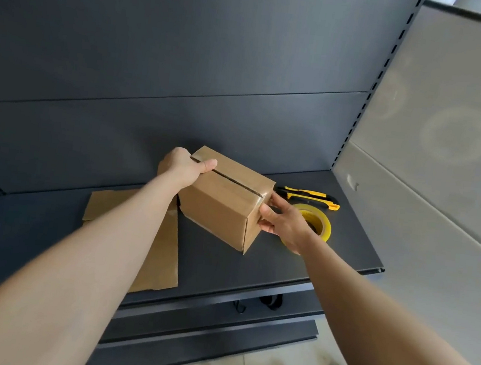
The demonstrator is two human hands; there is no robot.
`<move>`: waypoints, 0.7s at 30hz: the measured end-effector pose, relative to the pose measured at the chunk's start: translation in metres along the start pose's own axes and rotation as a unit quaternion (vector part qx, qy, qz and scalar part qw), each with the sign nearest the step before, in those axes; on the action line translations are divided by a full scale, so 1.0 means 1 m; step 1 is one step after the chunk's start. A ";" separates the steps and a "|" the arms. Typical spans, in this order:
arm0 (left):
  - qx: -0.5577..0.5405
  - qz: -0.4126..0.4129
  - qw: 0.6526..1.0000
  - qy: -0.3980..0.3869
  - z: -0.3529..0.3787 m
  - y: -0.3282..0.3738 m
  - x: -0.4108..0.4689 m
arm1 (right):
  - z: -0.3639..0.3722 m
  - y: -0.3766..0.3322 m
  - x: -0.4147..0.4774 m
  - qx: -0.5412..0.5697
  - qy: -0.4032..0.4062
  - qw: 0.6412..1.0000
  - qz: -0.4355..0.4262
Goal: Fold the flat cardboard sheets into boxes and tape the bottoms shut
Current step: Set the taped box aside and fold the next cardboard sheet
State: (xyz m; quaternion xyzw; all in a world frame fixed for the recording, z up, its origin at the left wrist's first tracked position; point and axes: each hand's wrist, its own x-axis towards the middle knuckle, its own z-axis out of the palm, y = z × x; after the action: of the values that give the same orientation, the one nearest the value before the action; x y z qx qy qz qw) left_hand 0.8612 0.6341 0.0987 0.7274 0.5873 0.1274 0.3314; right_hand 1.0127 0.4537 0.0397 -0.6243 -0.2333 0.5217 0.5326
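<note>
Toward the right end of the shelf point(252, 274), close to its back edge, the box point(224, 207) sits with its flap seam uppermost. Whether it rests on the shelf or is lifted clear cannot be determined.

1. The left grip point(180, 169) grasps the left end of the box, with the thumb over the top panel and the fingers wrapped behind. Use this hold as the anchor. It should resist the push applied from the opposite end.
2. The right grip point(282, 222) is released. Its fingers point(270, 198) press against the right end face, where a glossy tape strip point(261, 203) appears to turn down over the edge. The step in hand is probably sealing this tape end.
3. Rub from the top edge downward, so that the strip bonds without wrinkles.
4. Check the seam. A dark line shows between the flaps, so confirm that the tape bridges both.

The tape roll point(324, 224) lies just beside the right grip, with the utility knife point(310, 197) behind it. The flat cardboard sheets point(168, 252) lie left of the box.
</note>
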 end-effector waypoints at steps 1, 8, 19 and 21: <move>-0.008 -0.002 1.000 0.000 0.000 -0.001 0.000 | -0.002 -0.001 0.000 0.002 0.000 1.000 0.013; -0.077 -0.022 0.997 0.006 0.006 -0.001 -0.014 | -0.003 -0.027 -0.005 0.144 0.093 0.969 0.179; -0.244 -0.090 0.966 -0.016 -0.018 0.016 -0.064 | 0.004 -0.068 -0.018 0.092 0.154 0.977 0.118; -0.259 -0.073 0.963 -0.012 -0.016 0.007 -0.073 | 0.002 -0.070 -0.022 0.080 0.140 0.981 0.109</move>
State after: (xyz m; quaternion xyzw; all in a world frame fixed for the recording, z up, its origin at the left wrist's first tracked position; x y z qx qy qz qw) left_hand 0.8371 0.5699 0.1303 0.5734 0.5817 0.2417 0.5239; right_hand 1.0220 0.4583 0.1122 -0.6680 -0.0442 0.5012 0.5483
